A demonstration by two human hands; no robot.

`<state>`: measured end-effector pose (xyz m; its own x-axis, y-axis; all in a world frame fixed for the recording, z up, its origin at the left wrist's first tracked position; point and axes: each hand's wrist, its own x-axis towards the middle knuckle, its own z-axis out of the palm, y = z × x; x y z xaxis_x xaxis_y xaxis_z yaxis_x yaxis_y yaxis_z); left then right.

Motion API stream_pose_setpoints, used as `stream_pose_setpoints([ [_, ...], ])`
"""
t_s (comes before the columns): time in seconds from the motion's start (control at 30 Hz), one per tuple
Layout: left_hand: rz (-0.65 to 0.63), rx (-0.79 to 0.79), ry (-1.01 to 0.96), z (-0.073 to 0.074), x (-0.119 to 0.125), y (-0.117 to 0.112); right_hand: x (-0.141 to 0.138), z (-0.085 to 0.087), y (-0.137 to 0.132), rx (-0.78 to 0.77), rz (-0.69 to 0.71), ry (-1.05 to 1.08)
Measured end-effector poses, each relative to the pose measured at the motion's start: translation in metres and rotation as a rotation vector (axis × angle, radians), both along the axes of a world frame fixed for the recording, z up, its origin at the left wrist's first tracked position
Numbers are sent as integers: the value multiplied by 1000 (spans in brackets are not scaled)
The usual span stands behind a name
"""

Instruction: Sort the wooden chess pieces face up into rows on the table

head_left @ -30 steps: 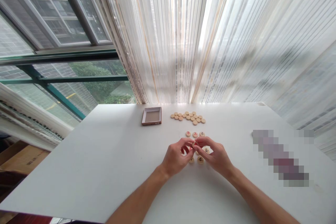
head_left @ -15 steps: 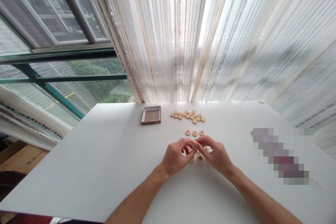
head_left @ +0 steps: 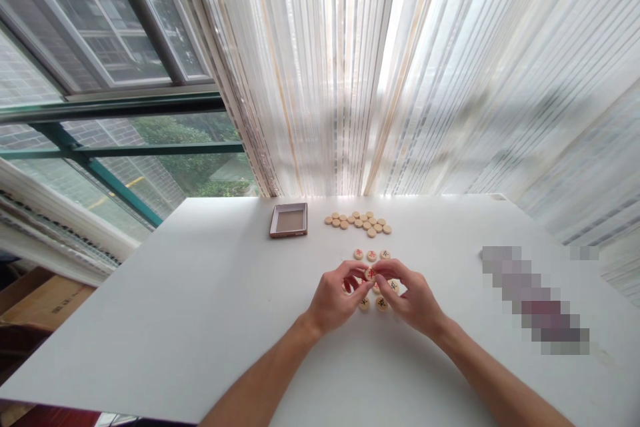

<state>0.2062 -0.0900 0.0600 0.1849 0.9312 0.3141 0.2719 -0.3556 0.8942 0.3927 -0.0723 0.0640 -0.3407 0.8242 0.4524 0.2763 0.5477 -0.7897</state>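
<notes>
A round wooden Chinese chess piece [head_left: 371, 274] with a red character is held up over the table, its marked face turned toward me. My right hand [head_left: 407, 297] pinches it from the right between thumb and fingers. On the other side, the curled fingertips of my left hand [head_left: 337, 297] grip its left edge. Beneath and around my hands lie more face-up pieces, partly covered by the fingers. Two with black characters show in front, one being a black-marked piece [head_left: 381, 303]. Just beyond the hands is a row of three, including a red-marked piece [head_left: 371, 255].
A cluster of blank-side-up pieces [head_left: 359, 223] lies farther back on the white table [head_left: 200, 320]. Left of it sits an open shallow box [head_left: 289, 233]. A blurred-out object [head_left: 537, 303] rests at the right. Sheer curtains [head_left: 320, 113] and a window border the far edge.
The held piece has turned so its red character now faces me. Both hands have stayed in nearly the same place, and the left fingers have shifted slightly.
</notes>
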Motion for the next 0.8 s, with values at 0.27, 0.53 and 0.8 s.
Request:
stream_pose_setpoints([
  [0.27, -38, -67, -68, 6, -2, 0, 3, -4, 1, 30, 21, -6],
  [0.53, -67, -145, -159, 6, -2, 1, 2, -2, 1, 57, 21, -23],
  [0.8, -69, -175, -191, 3, -1, 2, 1, -3, 2, 55, 26, -22],
])
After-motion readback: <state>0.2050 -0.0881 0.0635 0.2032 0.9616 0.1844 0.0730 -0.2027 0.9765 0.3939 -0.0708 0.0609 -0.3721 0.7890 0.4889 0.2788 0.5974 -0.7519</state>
